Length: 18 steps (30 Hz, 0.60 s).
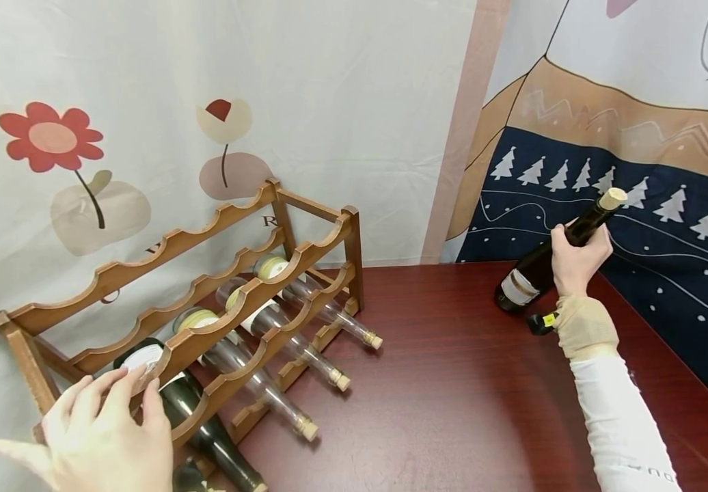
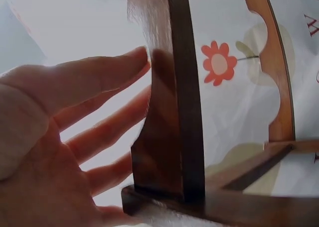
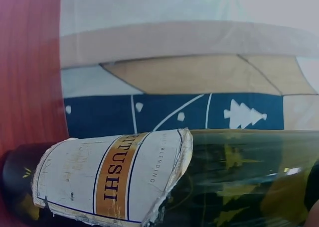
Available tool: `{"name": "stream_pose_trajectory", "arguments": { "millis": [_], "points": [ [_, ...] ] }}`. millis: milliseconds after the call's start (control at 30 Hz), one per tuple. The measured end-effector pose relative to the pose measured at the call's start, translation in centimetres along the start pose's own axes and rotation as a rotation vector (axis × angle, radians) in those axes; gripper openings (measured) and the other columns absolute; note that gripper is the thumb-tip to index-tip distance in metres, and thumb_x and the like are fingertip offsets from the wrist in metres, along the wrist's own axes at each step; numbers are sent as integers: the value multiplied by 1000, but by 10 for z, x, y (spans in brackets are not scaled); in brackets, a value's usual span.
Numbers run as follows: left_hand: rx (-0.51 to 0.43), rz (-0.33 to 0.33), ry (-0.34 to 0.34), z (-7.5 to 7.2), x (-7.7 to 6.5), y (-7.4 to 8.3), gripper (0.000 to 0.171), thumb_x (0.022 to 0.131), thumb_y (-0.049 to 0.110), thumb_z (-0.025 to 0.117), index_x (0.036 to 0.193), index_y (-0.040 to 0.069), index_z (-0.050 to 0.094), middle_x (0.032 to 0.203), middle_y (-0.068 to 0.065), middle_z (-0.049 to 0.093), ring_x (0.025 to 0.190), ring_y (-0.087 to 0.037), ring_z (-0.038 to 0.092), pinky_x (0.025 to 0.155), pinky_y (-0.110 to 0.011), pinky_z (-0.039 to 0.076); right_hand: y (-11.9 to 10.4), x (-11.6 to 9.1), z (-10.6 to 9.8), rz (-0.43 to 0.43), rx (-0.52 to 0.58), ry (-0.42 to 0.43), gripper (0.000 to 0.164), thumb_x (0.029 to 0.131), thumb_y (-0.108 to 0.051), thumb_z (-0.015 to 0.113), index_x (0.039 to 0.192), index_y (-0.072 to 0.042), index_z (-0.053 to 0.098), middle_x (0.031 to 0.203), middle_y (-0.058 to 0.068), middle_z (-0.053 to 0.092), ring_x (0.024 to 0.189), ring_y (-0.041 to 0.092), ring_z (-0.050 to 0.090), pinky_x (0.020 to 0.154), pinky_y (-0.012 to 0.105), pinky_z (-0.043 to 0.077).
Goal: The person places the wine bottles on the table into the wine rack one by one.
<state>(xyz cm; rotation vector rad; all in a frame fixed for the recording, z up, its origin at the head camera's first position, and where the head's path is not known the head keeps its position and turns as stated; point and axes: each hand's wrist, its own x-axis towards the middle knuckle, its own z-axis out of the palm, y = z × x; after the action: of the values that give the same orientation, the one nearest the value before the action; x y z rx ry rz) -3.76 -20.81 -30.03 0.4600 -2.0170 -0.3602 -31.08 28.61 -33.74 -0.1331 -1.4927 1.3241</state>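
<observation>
My right hand (image 1: pixel 578 258) grips a dark green wine bottle (image 1: pixel 529 273) round its upper part, near the back right of the table. The bottle is tilted, its cork end up and to the right. Its torn white label (image 3: pixel 75 172) shows in the right wrist view. My left hand (image 1: pixel 104 427) is at the wooden wine rack (image 1: pixel 255 294), its fingertips at the front top rail; the left wrist view shows the fingers extended. In the rack's lower row lie several clear corked bottles (image 1: pixel 255 376) and a dark bottle (image 1: pixel 206 430), necks toward the front.
The rack's upper row holds no bottles. A reddish-brown table (image 1: pixel 428 383) lies between rack and right hand. Behind hangs a pale printed curtain (image 1: pixel 354 109), with a dark blue tree-patterned part (image 1: pixel 668 260) along the right side.
</observation>
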Motion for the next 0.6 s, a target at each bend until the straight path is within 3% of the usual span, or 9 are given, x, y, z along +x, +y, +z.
{"name": "stream_pose_trajectory", "arguments": {
  "millis": [133,400,600],
  "points": [
    [-66,100,50,6,1,6,15,80,5,65,92,-2,71,96,-24,68,104,-42,54,119,-58,2,-7,-5,-1,-3,41,2,25,72,-4,65,66,-26,56,71,-13,52,73,0,50,74,17,37],
    [-227,257,36,31,2,26,28,82,3,65,110,0,68,109,-20,68,107,-37,57,114,-36,33,-38,-20,0,3,171,5,14,72,0,64,70,-14,61,70,-13,56,69,2,52,71,18,40],
    [-275,373,-19,55,1,40,40,86,19,64,123,3,62,115,-19,66,108,-37,58,94,-43,47,-56,-32,-1,-4,269,-7,20,74,2,62,72,-18,62,68,-11,58,64,3,52,65,20,42]
  ]
}}
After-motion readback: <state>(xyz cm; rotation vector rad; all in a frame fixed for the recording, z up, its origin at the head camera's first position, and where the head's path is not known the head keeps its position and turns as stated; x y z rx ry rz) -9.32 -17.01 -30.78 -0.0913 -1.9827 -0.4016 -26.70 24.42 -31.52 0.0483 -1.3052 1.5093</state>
